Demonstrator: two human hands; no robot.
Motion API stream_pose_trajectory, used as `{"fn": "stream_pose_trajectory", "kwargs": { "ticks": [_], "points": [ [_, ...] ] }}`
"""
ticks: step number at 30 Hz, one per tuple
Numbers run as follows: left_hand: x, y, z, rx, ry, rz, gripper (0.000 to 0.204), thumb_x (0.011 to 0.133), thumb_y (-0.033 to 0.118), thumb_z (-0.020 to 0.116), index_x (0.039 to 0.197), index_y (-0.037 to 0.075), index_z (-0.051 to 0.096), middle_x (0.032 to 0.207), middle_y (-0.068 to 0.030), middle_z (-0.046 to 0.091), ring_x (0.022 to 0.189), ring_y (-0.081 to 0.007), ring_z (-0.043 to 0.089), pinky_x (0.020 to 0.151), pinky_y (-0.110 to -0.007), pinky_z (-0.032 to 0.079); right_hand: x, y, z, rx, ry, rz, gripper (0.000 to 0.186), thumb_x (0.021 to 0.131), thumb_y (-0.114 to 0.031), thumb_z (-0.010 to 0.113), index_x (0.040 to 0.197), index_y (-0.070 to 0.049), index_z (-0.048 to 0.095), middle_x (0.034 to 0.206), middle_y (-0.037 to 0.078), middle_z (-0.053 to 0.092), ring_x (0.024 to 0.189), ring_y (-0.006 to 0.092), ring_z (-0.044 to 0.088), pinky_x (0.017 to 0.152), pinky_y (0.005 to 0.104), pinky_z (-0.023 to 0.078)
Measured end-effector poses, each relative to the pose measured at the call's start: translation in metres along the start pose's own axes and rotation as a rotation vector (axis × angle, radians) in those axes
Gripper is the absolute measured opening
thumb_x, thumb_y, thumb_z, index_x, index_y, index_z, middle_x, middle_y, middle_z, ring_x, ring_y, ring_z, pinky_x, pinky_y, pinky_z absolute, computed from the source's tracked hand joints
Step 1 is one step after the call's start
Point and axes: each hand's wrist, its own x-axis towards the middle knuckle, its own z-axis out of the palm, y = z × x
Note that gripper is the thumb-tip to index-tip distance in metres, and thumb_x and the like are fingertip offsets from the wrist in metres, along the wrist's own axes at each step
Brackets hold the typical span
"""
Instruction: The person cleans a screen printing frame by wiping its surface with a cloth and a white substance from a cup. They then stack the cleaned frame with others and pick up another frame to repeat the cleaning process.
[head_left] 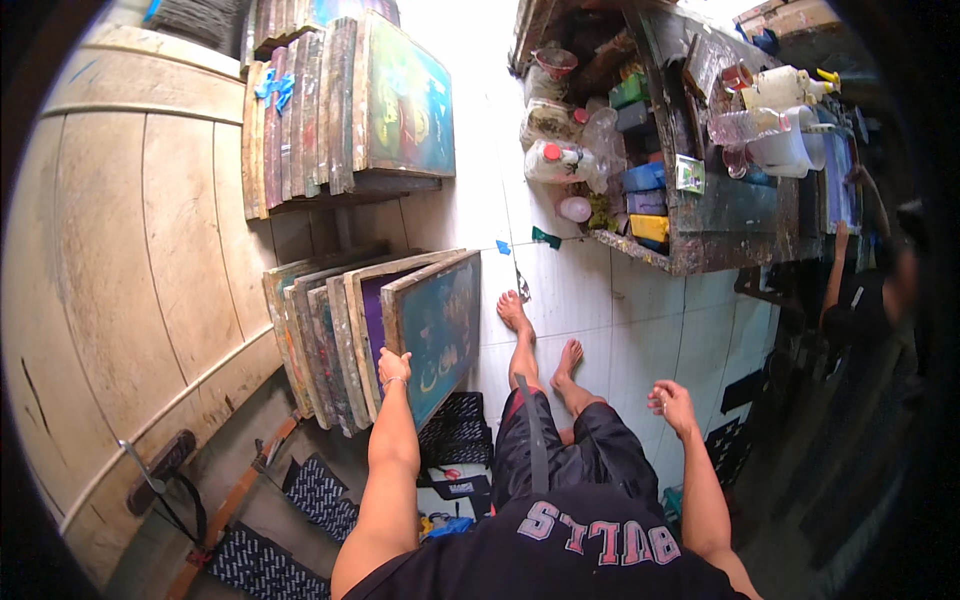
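Head view, left hand (pixel 393 366) fingers gripping teal framed screen (pixel 437 335), right hand (pixel 671 401) loosely spread, empty.

A clear plastic bottle with a red cap (pixel 556 160) is lying on its side on the lower shelf of the paint-stained wooden desk (pixel 735 205). A small pale bottle with a pink base (pixel 575 208) is sitting just below it. Blue rectangular containers (pixel 645 178) and a yellow rectangular container (pixel 650 228) are stacking along the shelf edge, with a green box (pixel 629 91) farther back. A small green-and-white label card (pixel 690 173) is hanging on the desk's edge. White plastic jugs (pixel 785 88) are standing on top.
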Motion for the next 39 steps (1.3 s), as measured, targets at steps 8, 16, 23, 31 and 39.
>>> {"fn": "stream_pose_trajectory", "kwargs": {
  "ticks": [8,16,23,31,39],
  "points": [
    [0.03,0.002,-0.016,0.094,-0.057,0.001,0.066,0.08,0.032,0.076,0.127,-0.005,0.048,0.119,-0.0271,0.062,0.114,-0.0409,0.059,0.098,-0.046,0.048,0.009,-0.03,0.019,-0.011,0.004,0.031,0.029,0.096,-0.015,0.054,0.118,0.003,0.058,0.094,0.009,0.069,0.078,0.0164,0.067,0.065,0.0298,0.053],
    [0.012,0.046,-0.042,0.074,-0.109,0.234,0.054,0.083,0.041,0.069,0.12,0.002,0.063,0.118,-0.0222,0.065,0.112,-0.036,0.061,0.096,-0.042,0.048,0.015,-0.03,0.029,0.049,-0.038,0.022,0.029,0.096,-0.016,0.055,0.118,0.003,0.06,0.094,0.009,0.069,0.077,0.0147,0.067,0.065,0.0287,0.052],
    [0.007,0.131,-0.062,-0.067,-0.167,0.552,0.046,0.087,0.038,0.069,0.113,0.001,0.067,0.098,-0.0119,0.073,0.084,-0.0194,0.07,0.077,-0.031,0.054,0.031,-0.015,0.013,0.159,-0.044,0.047,0.028,0.097,-0.018,0.054,0.117,0.0,0.06,0.095,0.009,0.068,0.076,0.0154,0.066,0.064,0.0292,0.053],
    [0.009,0.179,-0.119,-0.277,-0.2,0.465,0.046,0.086,0.041,0.068,0.109,0.002,0.068,0.096,-0.0131,0.073,0.08,-0.019,0.07,0.076,-0.032,0.054,0.078,-0.021,-0.015,0.231,-0.008,0.17,0.025,0.097,-0.019,0.053,0.113,-0.002,0.062,0.092,0.008,0.069,0.074,0.0151,0.067,0.061,0.028,0.053],
    [0.01,0.179,-0.168,0.0,-0.027,0.431,0.041,0.084,0.037,0.072,0.104,0.0,0.071,0.096,-0.0117,0.073,0.089,-0.0193,0.068,0.079,-0.032,0.053,0.108,-0.099,-0.041,0.413,-0.023,-0.009,0.028,0.097,-0.022,0.055,0.115,-0.001,0.061,0.094,0.009,0.069,0.076,0.0159,0.067,0.064,0.028,0.053]
  ]
}}
